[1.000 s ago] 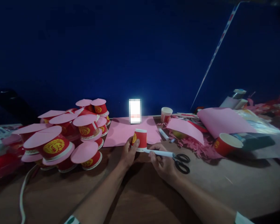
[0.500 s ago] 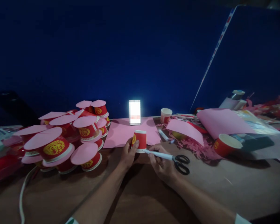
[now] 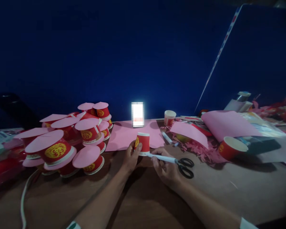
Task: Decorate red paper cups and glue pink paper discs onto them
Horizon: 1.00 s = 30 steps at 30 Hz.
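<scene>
My left hand (image 3: pixel 131 158) is closed round a red paper cup (image 3: pixel 145 142) with a gold print, its thumb on the cup's side. The cup stands over the front edge of a pink sheet (image 3: pixel 119 136). Held in my right hand (image 3: pixel 164 168) is a pair of scissors (image 3: pixel 165 158) with black handle loops and pale, closed-looking blades. Their tip touches or nearly touches the cup's lower white rim. The right fingers are pinched along the blades, while the handle loops stick out to the right.
Several red cups with pink paper discs (image 3: pixel 57 151) are stacked at the left. A bright blurred rectangle (image 3: pixel 137 114) stands behind the pink sheet. To the right lie pink shreds (image 3: pixel 201 154), a curled pink sheet (image 3: pixel 224 124), an open cup (image 3: pixel 231 149) and another cup (image 3: pixel 169 118).
</scene>
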Motion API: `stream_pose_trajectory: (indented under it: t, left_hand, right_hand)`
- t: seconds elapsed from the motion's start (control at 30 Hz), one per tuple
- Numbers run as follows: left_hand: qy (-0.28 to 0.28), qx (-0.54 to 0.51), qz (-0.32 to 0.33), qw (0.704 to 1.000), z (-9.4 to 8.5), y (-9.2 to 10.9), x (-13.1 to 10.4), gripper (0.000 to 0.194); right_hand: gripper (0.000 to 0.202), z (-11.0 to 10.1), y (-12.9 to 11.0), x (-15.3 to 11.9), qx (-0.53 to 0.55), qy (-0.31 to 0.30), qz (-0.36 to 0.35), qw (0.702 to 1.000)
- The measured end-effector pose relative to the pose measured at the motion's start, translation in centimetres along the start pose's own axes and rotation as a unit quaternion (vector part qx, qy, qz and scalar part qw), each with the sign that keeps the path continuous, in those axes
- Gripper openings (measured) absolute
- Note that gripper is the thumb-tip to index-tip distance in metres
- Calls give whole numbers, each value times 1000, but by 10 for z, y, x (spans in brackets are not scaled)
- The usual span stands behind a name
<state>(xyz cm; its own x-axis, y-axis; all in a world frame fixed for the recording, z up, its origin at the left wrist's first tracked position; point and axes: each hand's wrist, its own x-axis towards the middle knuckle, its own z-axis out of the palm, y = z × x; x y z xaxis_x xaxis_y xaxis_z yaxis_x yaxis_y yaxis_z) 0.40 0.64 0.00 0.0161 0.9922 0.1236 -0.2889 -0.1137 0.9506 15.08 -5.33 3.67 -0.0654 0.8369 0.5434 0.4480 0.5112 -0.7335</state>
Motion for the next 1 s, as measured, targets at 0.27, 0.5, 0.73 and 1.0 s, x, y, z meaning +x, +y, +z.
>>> stream_pose_trajectory:
  t: [0.27,0.5,0.73,1.0]
  left_hand:
    - [-1,-4,5,1000,0,0,0,36]
    - [-3,-2,6,1000,0,1,0,36]
    - [-2,3,15,1000,-1,-1,1,36]
    - [8,15,11,1000,-3,-2,0,36]
  right_hand:
    - [8,0,0,0,-5,7,-6,1000]
    - [9,-1,-2,1,-12,3,-11,1000]
    - [8,-1,-2,2,-8,2,-22,1000]
    - [8,0,-1,2,2,-3,-20,1000]
